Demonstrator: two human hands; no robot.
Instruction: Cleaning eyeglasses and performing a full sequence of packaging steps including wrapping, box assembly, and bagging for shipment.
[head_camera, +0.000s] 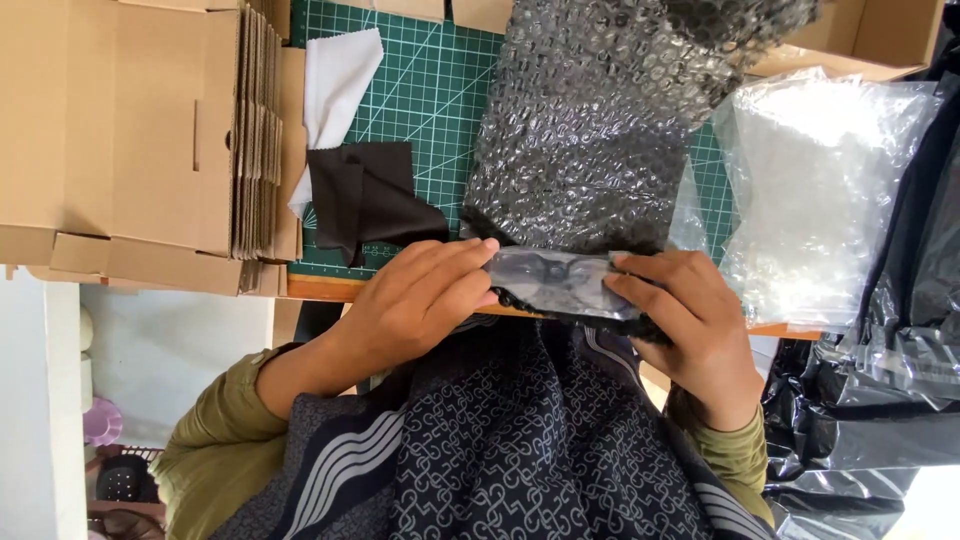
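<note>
Green cutting mat (430, 90) covers the tabletop, and at its near edge your left hand (420, 300) and right hand (690, 320) each pinch one end of a small dark bubble-wrapped bundle (555, 282), which looks light, soft and slippery, best gripped by the ends.

A small dark item (555, 283) wrapped in bubble wrap lies crosswise at the near edge of the counter (320, 288) — a narrow, glossy bundle, its dark contents showing dimly through the plastic. It is pinched at both ends. Behind it a long sheet of bubble wrap (600, 110) stretches away over the green cutting mat (430, 90), its near end meeting the bundle.
</note>
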